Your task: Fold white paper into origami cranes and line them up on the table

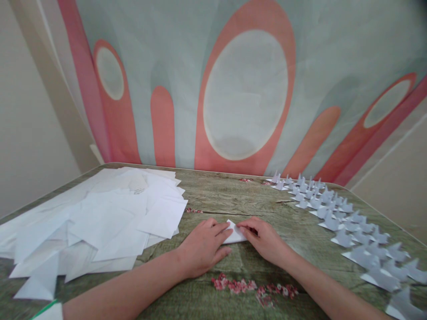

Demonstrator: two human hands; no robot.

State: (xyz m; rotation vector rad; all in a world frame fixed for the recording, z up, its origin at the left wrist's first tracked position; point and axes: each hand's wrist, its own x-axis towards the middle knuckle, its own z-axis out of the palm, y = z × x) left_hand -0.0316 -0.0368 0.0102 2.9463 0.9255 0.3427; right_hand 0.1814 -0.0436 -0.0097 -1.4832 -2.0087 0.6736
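A small folded piece of white paper [235, 235] lies on the table in front of me, its top coming to a point. My left hand [208, 242] rests flat at its left side, fingertips on the paper and thumb spread apart below. From the right, my right hand [262, 235] pinches the paper's upper right edge between thumb and fingers. Part of the paper is hidden under the fingers of both hands.
A broad, loose pile of white paper sheets [110, 218] covers the table's left side. Along the right stand several rows of folded paper birds [333, 218]. The wood-patterned tabletop [213, 191] bears pink flower prints [233, 284]. Behind it hangs a patterned backdrop [183, 66].
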